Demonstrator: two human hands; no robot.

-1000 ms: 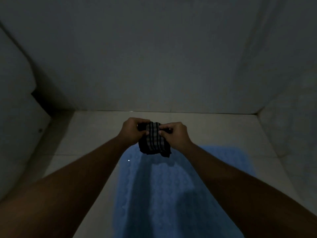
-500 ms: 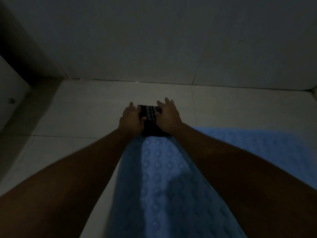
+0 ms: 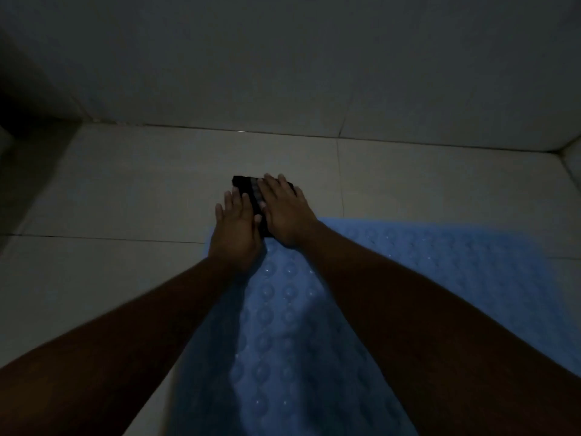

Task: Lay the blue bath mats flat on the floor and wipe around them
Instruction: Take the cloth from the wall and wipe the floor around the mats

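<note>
A blue bath mat (image 3: 440,265) with round bumps lies flat on the pale tiled floor (image 3: 132,190), running from the middle of the view to the bottom and right. Just past its far edge a dark checked cloth (image 3: 248,187) lies folded on the tiles. My right hand (image 3: 287,212) presses flat on the cloth with fingers spread. My left hand (image 3: 235,228) rests flat beside it, its fingers touching the cloth's left part and its heel at the mat's far left corner. Both forearms hide the mat's middle.
A pale wall (image 3: 283,64) rises close behind the cloth. A second wall (image 3: 573,165) meets it at the far right corner. A dark gap (image 3: 19,121) sits at the far left. The room is dim.
Both hands lowered the cloth from the air onto the floor past the mat's edge, then flattened on it. The cloth has slid slightly forward and the view has tilted down.
</note>
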